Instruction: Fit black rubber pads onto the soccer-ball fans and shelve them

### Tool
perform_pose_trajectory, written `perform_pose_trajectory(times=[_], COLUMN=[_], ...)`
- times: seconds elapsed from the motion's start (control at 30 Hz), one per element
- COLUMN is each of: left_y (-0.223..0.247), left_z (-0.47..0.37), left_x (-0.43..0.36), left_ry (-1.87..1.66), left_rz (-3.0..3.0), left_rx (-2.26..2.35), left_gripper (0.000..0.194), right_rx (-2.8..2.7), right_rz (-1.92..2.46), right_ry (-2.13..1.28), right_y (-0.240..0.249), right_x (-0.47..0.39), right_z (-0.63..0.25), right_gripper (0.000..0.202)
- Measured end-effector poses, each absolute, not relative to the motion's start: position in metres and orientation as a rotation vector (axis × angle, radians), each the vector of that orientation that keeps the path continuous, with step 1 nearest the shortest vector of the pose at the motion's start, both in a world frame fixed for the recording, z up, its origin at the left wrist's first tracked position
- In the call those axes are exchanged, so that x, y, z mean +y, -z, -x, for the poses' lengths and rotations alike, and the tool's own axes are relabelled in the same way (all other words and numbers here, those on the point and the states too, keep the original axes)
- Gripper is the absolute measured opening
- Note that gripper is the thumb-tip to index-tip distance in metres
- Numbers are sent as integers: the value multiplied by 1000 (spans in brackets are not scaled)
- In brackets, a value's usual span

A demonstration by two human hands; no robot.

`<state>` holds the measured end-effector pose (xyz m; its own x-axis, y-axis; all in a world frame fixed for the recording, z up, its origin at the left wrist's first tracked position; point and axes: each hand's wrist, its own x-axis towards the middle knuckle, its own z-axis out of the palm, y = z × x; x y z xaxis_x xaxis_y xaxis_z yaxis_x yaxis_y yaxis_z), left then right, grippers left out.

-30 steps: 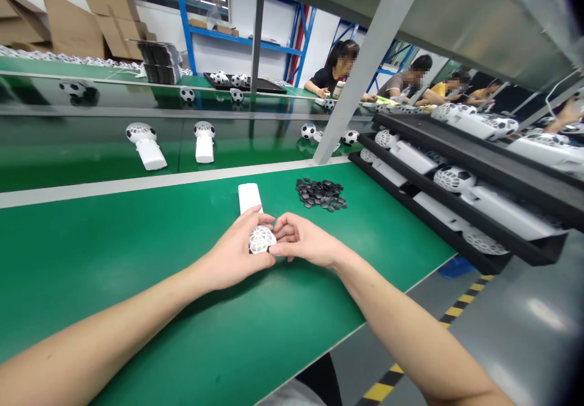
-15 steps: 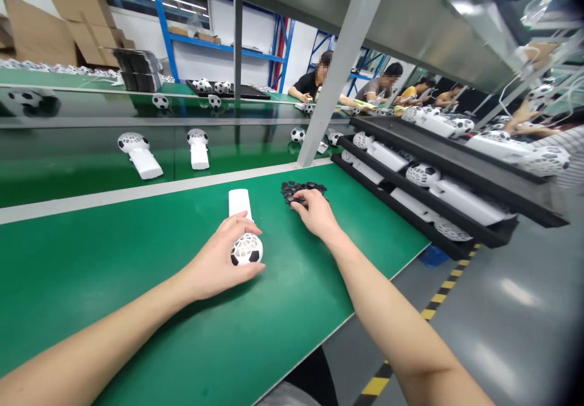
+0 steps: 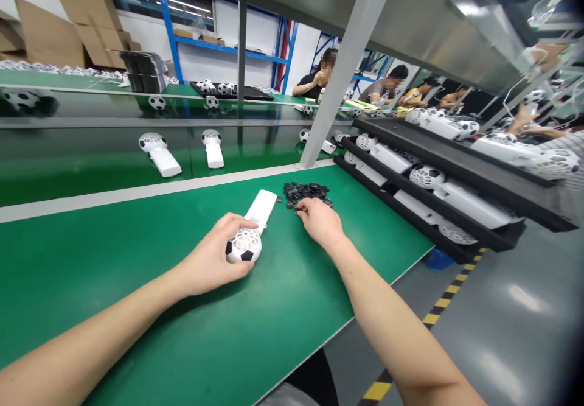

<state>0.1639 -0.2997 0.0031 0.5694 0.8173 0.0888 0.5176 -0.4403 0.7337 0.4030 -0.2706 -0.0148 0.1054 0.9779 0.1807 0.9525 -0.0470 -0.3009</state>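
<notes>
Green work surface (image 3: pixel 182 357) here, pale strip (image 3: pixel 137 192) along the far edge! White handle (image 3: pixel 263 207), white football head (image 3: pixel 244 243), black patches (image 3: pixel 247 255); black chips (image 3: pixel 308 192) near that edge; floor tape (image 3: pixel 454 288) striped yellow-and-black!

A white fan (image 3: pixel 246 241) lies on the green table (image 3: pixel 137 272), its round head (image 3: pixel 238 252) made like a football: openwork on top, black patches around the lower side. The flat, plain handle (image 3: pixel 263 206) slants away from the head, up and to the right. Near its far end sits one loose black piece (image 3: pixel 279 199), just beside a spread heap of small, dark, flat pieces (image 3: pixel 311 192).
</notes>
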Motion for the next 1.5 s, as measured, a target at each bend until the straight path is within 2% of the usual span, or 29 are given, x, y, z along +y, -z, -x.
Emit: perform_pose_trajectory(times=[0.23, 0.33, 0.57, 0.77, 1.0, 1.17, 1.33, 1.5], left_y=[2, 3, 2, 3, 7, 7, 7, 8], left_z=[-168, -171, -172, -171, -170, -170, -170, -170], left_x=[-297, -298, -299, -298, -298, -297, -297, -296], left_ry=[-682, -714, -720, -752, -769, -792, -791, -784], left_rz=[-2167, -2151, -2071, -2051, -2063, -2069, -2069, -2061], left_rx=[1146, 1188, 1207, 1180, 1145, 1132, 1138, 1139], left_gripper=[37, 34, 34, 35, 34, 35, 35, 35], right_rx=[-1887, -1873, -1751, -1859, -1882, -1788, -1935, -1909], right_rz=[2071, 1911, 1359, 1206, 1112, 1069, 1004, 1018], right_ry=[-111, -118, -703, -556, -927, -1165, -1028, -1054], right_y=[13, 11, 15, 9, 7, 7, 5, 10], right_x=[-273, -274, -277, -284, -292, -295, -296, -297], right_z=[-403, -401, -387, -379, -370, -367, -365, -359], right_gripper=[14, 17, 18, 10, 17, 11, 7, 5])
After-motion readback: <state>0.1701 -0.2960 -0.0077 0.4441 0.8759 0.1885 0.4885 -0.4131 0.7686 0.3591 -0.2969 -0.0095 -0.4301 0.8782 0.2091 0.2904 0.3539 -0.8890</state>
